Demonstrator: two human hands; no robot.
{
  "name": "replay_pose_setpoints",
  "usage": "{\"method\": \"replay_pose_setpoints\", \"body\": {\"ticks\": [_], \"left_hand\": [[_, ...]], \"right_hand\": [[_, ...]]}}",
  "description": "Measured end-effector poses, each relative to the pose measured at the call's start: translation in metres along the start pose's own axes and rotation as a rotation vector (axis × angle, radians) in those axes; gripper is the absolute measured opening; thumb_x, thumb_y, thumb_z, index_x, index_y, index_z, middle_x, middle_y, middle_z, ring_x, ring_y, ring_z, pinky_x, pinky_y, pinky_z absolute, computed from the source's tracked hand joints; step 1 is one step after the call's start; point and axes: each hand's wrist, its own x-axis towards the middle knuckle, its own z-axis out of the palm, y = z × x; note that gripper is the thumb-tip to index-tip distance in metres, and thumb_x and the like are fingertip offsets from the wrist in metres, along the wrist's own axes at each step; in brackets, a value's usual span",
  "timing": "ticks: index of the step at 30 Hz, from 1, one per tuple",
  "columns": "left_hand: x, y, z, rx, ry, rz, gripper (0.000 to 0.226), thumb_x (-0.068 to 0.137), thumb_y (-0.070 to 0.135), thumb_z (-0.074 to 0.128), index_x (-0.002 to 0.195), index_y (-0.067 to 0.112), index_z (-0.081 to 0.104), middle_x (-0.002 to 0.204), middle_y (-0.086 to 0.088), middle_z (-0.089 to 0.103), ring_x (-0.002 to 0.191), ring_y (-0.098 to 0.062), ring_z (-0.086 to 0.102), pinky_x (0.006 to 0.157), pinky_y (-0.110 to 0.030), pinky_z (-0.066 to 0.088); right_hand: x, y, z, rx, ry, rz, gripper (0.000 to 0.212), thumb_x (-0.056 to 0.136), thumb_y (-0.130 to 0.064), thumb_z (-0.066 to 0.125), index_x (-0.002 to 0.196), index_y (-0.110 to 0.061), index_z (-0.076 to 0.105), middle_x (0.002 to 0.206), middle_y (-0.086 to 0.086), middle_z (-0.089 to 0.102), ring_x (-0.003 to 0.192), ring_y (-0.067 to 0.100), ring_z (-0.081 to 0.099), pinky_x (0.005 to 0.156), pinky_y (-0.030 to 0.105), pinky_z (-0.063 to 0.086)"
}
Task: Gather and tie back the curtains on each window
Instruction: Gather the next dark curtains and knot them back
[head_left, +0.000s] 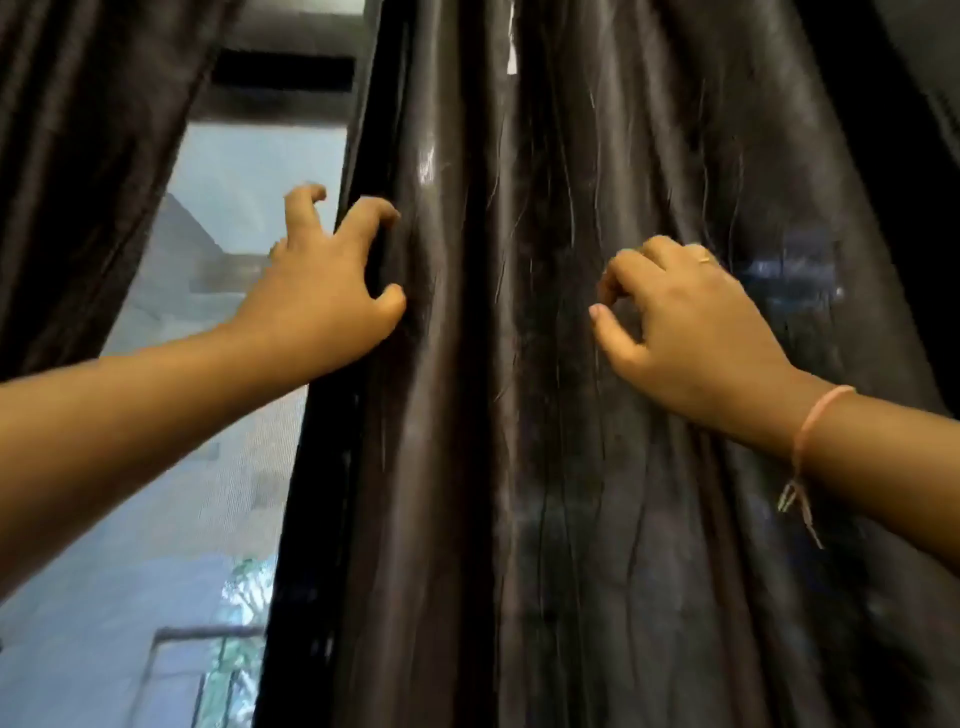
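Left arm (130, 415): bare, reaching up from the bottom left corner.
Side curtain (78, 156): dark, hanging at the far left.
Window (208, 467): bright, showing between the two curtains.
Left hand (322, 291): at the left edge of the big curtain, fingers (382, 208) bent like a claw around the edge, thumb pressed on the front.
Big curtain (519, 467): dark and shiny, hanging in long folds, filling the middle and right.
Right hand (691, 322): in front of the big curtain, fingers curled, thumb near the first finger; cannot tell if it pinches any cloth.
Ring (704, 260): thin, on one right finger.
String (810, 426): pink, tied around the right wrist.
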Motion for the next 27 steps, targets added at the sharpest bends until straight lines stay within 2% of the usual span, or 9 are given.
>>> {"method": "replay_pose_setpoints", "body": {"ticks": [5, 9, 10, 13, 15, 18, 20, 22, 27], "left_hand": [[0.043, -0.010, 0.011, 0.024, -0.019, -0.178, 0.053, 0.082, 0.014, 0.056, 0.129, 0.029, 0.037, 0.128, -0.022, 0.039, 0.094, -0.041, 0.055, 0.089, -0.041, 0.045], [0.057, -0.010, 0.012, 0.031, 0.010, -0.158, 0.030, 0.089, 0.017, 0.056, 0.118, 0.016, 0.053, 0.116, -0.017, 0.057, 0.103, -0.035, 0.056, 0.085, -0.038, 0.045], [0.060, -0.006, 0.011, -0.014, 0.052, -0.190, 0.022, 0.092, 0.025, 0.052, 0.109, 0.013, 0.059, 0.110, -0.015, 0.061, 0.100, -0.033, 0.057, 0.081, -0.035, 0.043], [0.063, 0.021, 0.009, -0.229, 0.099, -0.333, 0.066, 0.083, 0.071, 0.036, 0.082, 0.011, 0.062, 0.084, -0.008, 0.061, 0.078, -0.025, 0.056, 0.073, -0.035, 0.041], [0.065, 0.036, 0.011, -0.223, 0.100, -0.284, 0.081, 0.061, 0.087, 0.040, 0.084, 0.012, 0.061, 0.094, -0.008, 0.058, 0.084, -0.027, 0.059, 0.079, -0.038, 0.048], [0.074, 0.040, 0.013, 0.000, 0.059, -0.196, 0.049, 0.071, 0.054, 0.065, 0.097, 0.014, 0.053, 0.106, -0.008, 0.049, 0.093, -0.031, 0.055, 0.077, -0.033, 0.044], [0.085, 0.033, 0.010, 0.057, 0.073, -0.181, 0.020, 0.078, 0.022, 0.062, 0.089, 0.013, 0.047, 0.093, -0.008, 0.050, 0.082, -0.029, 0.050, 0.066, -0.032, 0.037], [0.092, 0.019, 0.007, 0.088, 0.097, -0.192, 0.015, 0.079, 0.009, 0.055, 0.088, 0.014, 0.044, 0.084, -0.005, 0.047, 0.078, -0.027, 0.044, 0.064, -0.034, 0.033], [0.093, -0.033, -0.007, 0.284, 0.171, -0.230, 0.025, 0.085, 0.005, 0.048, 0.108, 0.013, 0.048, 0.103, -0.011, 0.056, 0.094, -0.036, 0.055, 0.068, -0.037, 0.038]], "right_hand": [[0.035, 0.037, 0.018, -0.070, 0.025, 0.126, 0.048, 0.082, -0.049, 0.053, 0.117, -0.017, 0.049, 0.123, 0.013, 0.043, 0.110, 0.039, 0.043, 0.088, 0.049, 0.041], [0.063, 0.042, 0.032, 0.198, -0.018, 0.273, 0.081, 0.077, -0.063, 0.055, 0.141, -0.025, 0.022, 0.145, 0.016, 0.028, 0.128, 0.041, 0.036, 0.100, 0.051, 0.038], [0.071, 0.041, 0.035, 0.277, -0.030, 0.293, 0.086, 0.078, -0.060, 0.058, 0.145, -0.027, 0.014, 0.149, 0.016, 0.024, 0.130, 0.040, 0.035, 0.102, 0.050, 0.037], [0.092, 0.036, 0.043, 0.375, -0.053, 0.307, 0.089, 0.087, -0.027, 0.059, 0.148, -0.031, -0.006, 0.147, 0.021, 0.032, 0.123, 0.041, 0.046, 0.097, 0.046, 0.040], [0.104, 0.029, 0.046, 0.405, -0.025, 0.308, 0.090, 0.084, -0.008, 0.051, 0.148, -0.028, -0.009, 0.114, 0.023, 0.057, 0.093, 0.039, 0.059, 0.077, 0.041, 0.045], [0.118, 0.013, 0.053, 0.432, -0.034, 0.302, 0.086, 0.084, -0.002, 0.046, 0.149, -0.023, -0.006, 0.074, 0.009, 0.054, 0.063, 0.024, 0.052, 0.058, 0.031, 0.038], [0.127, -0.002, 0.060, 0.419, -0.046, 0.277, 0.085, 0.085, -0.002, 0.046, 0.149, -0.021, -0.005, 0.072, 0.007, 0.052, 0.065, 0.023, 0.050, 0.062, 0.030, 0.038], [0.138, -0.018, 0.064, 0.406, -0.050, 0.238, 0.084, 0.085, -0.003, 0.047, 0.150, -0.021, -0.004, 0.069, 0.004, 0.048, 0.068, 0.023, 0.050, 0.067, 0.033, 0.038], [0.163, -0.068, 0.069, 0.352, -0.029, 0.117, 0.082, 0.087, -0.009, 0.046, 0.150, -0.018, -0.005, 0.109, 0.023, 0.059, 0.093, 0.039, 0.056, 0.073, 0.035, 0.038]]}}
